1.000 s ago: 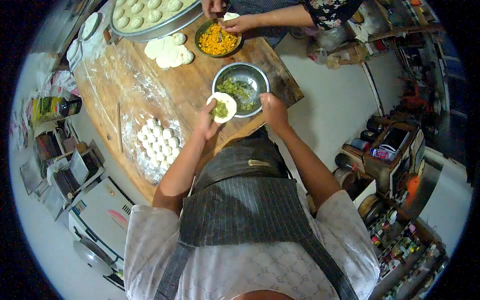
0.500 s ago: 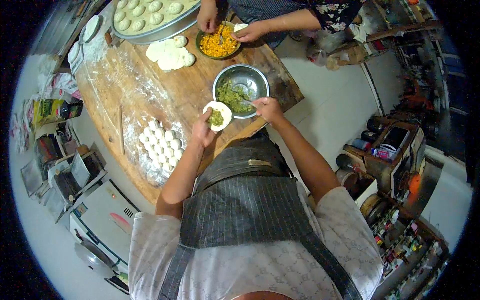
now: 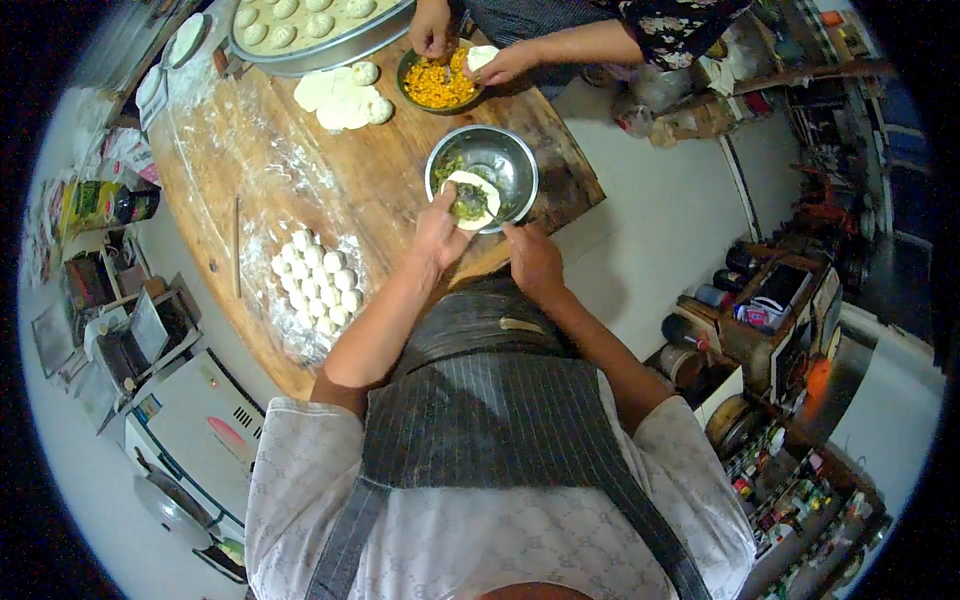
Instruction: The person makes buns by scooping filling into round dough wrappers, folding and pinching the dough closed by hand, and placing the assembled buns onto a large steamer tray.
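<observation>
My left hand (image 3: 438, 238) holds a round dough wrapper (image 3: 487, 190) over the steel bowl (image 3: 520, 165), thumb on its edge. Green filling (image 3: 466, 205) lies in the middle of the wrapper. At the bowl's near rim, my right hand (image 3: 535, 262) is closed around a spoon (image 3: 497, 219), whose bowl end reaches the filling. The wrapper covers part of the green filling left in the steel bowl.
Dough pieces (image 3: 318, 285) sit on floured wood at left, beside a rolling pin (image 3: 237, 245). Across the table (image 3: 390, 170), a co-worker's hands (image 3: 503, 64) work over an orange-filling bowl (image 3: 440, 88). Flat wrappers (image 3: 335, 98) and a tray (image 3: 330, 52) of buns lie beyond.
My left hand has carried the wrapper right and forward, from beside the steel bowl to over it. My right hand has moved slightly nearer to me, bringing the spoon to the wrapper's filling.
</observation>
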Motion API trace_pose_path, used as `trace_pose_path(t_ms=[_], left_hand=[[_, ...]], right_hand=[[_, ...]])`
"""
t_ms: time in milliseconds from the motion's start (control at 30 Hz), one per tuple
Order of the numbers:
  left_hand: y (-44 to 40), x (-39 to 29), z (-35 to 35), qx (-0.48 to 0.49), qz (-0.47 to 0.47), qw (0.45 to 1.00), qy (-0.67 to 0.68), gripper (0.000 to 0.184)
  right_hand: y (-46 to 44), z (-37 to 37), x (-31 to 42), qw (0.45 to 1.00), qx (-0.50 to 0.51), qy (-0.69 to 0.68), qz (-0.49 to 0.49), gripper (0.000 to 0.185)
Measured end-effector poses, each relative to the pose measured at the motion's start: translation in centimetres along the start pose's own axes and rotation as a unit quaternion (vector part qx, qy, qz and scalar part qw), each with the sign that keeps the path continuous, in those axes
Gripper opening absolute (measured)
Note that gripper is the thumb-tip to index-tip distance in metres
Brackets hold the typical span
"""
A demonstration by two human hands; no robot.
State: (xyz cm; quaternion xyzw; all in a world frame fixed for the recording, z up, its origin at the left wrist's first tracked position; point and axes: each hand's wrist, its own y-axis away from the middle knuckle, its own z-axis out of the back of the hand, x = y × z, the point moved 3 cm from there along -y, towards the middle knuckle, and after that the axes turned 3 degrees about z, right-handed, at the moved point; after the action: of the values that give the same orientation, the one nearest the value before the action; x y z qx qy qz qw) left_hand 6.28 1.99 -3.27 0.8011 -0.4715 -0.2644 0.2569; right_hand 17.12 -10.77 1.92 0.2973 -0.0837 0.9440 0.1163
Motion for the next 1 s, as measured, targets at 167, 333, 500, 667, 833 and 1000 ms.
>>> trace_pose_path(t_ms=[167,333,500,667,833,1000], left_hand=[[-0.3,-0.1,2.4,0.016,-0.023,1.0,0.004,0.036],[0.8,-2.5,3.0,0.052,-0.017,0.998,-0.013,0.04],[2.6,-3.1,2.2,0.059,-0.033,0.993,-0.093,0.038],[4.6,-2.8,0.8,0.077,-0.017,0.976,-0.205,0.038],[5.2,-1.9,-0.1,0.1,-0.017,0.951,-0.294,0.041],[4.9,-1.8,0.4,0.064,-0.008,0.933,-0.355,0.039]], right_hand=[[-0.3,0.3,-0.2,1.0,0.006,-0.013,-0.011,0.024],[-2.0,1.5,-1.0,0.967,-0.051,-0.212,-0.135,0.021],[-2.2,-2.9,-5.5,0.992,-0.001,-0.072,-0.099,0.018],[-3.4,-1.1,-1.9,0.996,-0.05,-0.068,-0.032,0.02],[-4.2,-2.2,-1.7,0.886,0.174,-0.366,-0.226,0.025],[-3.4,-1.2,-0.2,0.947,0.112,-0.273,-0.127,0.021]])
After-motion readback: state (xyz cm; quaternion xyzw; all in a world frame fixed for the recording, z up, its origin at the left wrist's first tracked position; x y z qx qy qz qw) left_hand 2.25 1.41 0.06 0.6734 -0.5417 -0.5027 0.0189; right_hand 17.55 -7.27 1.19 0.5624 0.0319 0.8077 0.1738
